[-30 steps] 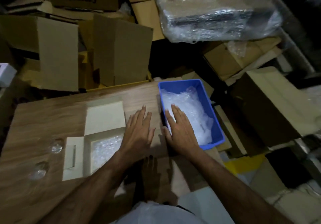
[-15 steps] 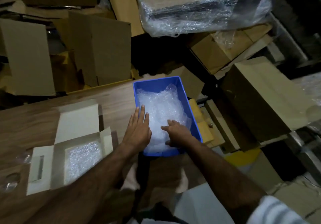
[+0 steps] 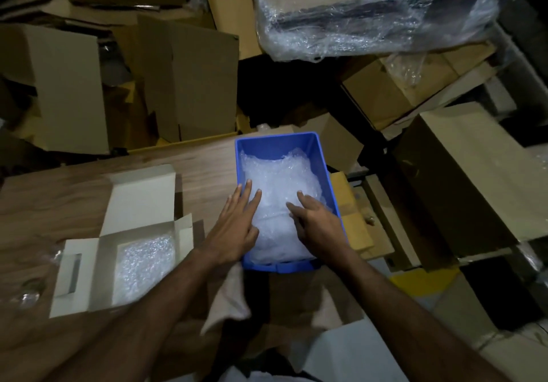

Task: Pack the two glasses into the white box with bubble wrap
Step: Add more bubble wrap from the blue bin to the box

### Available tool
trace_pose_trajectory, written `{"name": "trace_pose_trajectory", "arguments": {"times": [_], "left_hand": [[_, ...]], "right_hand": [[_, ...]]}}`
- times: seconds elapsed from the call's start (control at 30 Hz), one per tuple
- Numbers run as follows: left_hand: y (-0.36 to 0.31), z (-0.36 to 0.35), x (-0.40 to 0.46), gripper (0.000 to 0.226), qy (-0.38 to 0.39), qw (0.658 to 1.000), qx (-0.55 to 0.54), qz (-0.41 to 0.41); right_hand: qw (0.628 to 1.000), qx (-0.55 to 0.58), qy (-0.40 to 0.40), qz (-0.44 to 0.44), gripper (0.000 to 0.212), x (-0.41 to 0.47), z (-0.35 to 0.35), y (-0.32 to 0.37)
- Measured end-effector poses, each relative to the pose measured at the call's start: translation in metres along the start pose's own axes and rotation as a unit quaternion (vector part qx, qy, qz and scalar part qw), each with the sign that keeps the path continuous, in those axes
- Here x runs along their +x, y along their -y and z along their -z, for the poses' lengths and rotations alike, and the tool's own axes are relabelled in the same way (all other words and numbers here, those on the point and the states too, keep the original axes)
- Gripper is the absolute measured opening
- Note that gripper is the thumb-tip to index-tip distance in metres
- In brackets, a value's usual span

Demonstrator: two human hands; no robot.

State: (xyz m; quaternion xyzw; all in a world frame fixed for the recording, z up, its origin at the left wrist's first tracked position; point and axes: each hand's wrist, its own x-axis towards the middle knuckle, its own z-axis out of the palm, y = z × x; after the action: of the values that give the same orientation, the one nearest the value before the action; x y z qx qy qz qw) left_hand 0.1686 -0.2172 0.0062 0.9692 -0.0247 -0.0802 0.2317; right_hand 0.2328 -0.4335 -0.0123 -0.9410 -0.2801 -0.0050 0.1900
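Both hands are now resting on the bubble wrap [image 3: 278,180] inside the blue bin [image 3: 275,141] (previously flat on the bench).

We note dim lighting; the far corners fall to black. A brown wood-grain tabletop [image 3: 74,203] fills the lower left. Behind it, tan corrugated cardboard sheets and opened cartons [image 3: 184,79] lean upright in a loose pile. At upper right lies a large bundle wrapped in clear plastic film [image 3: 370,7], resting on flattened cardboard. To the right stands a closed brown cardboard carton [image 3: 462,180]. A yellow patch [image 3: 421,282] shows below it on the floor.
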Motion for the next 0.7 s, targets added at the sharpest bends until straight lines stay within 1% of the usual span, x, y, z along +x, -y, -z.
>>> {"name": "trace_pose_trajectory", "arguments": {"times": [0.07, 0.13, 0.17, 0.2, 0.27, 0.33, 0.4, 0.43, 0.47, 0.5, 0.53, 0.63, 0.7], "left_hand": [[0.006, 0.004, -0.004, 0.099, -0.009, 0.999, -0.03, -0.022], [0.008, 0.006, 0.0, 0.105, -0.02, 0.999, -0.033, -0.03], [0.007, 0.009, 0.004, 0.101, -0.033, 0.998, -0.036, -0.035], [0.006, 0.012, 0.009, 0.093, -0.054, 0.996, -0.048, -0.045], [0.001, 0.022, 0.017, 0.069, -0.112, 0.987, -0.089, -0.077], [0.0, 0.037, 0.017, 0.051, -0.154, 0.976, -0.108, -0.108], [0.003, 0.055, 0.009, 0.043, -0.18, 0.968, -0.109, -0.14], [0.006, 0.064, 0.002, 0.045, -0.187, 0.964, -0.111, -0.154], [0.011, 0.073, -0.006, 0.05, -0.193, 0.96, -0.116, -0.165], [0.015, 0.081, -0.016, 0.056, -0.201, 0.957, -0.122, -0.171], [0.02, 0.087, -0.026, 0.061, -0.21, 0.954, -0.13, -0.17], [0.033, 0.1, -0.056, 0.066, -0.225, 0.951, -0.161, -0.14], [0.044, 0.107, -0.074, 0.063, -0.233, 0.948, -0.18, -0.121]], "right_hand": [[0.999, 0.011, -0.03, 0.006, 0.032, -0.002, 0.008, 0.004], [0.997, 0.023, -0.066, 0.016, 0.034, -0.003, 0.016, 0.01], [0.996, 0.032, -0.082, 0.02, 0.034, -0.004, 0.019, 0.014], [0.994, 0.042, -0.097, 0.021, 0.034, -0.004, 0.023, 0.018], [0.989, 0.06, -0.132, 0.024, 0.034, -0.006, 0.031, 0.024], [0.983, 0.073, -0.164, 0.038, 0.037, -0.009, 0.042, 0.028], [0.986, 0.078, -0.138, 0.047, 0.056, -0.015, 0.053, 0.03], [0.99, 0.072, -0.112, 0.048, 0.067, -0.017, 0.058, 0.031], [0.993, 0.062, -0.088, 0.05, 0.074, -0.018, 0.06, 0.031], [0.995, 0.054, -0.07, 0.055, 0.075, -0.018, 0.062, 0.033], [0.994, 0.057, -0.063, 0.066, 0.068, -0.016, 0.062, 0.036], [0.983, 0.113, -0.087, 0.118, 0.034, -0.005, 0.062, 0.054], [0.972, 0.144, -0.104, 0.155, 0.024, 0.005, 0.063, 0.075]]}}
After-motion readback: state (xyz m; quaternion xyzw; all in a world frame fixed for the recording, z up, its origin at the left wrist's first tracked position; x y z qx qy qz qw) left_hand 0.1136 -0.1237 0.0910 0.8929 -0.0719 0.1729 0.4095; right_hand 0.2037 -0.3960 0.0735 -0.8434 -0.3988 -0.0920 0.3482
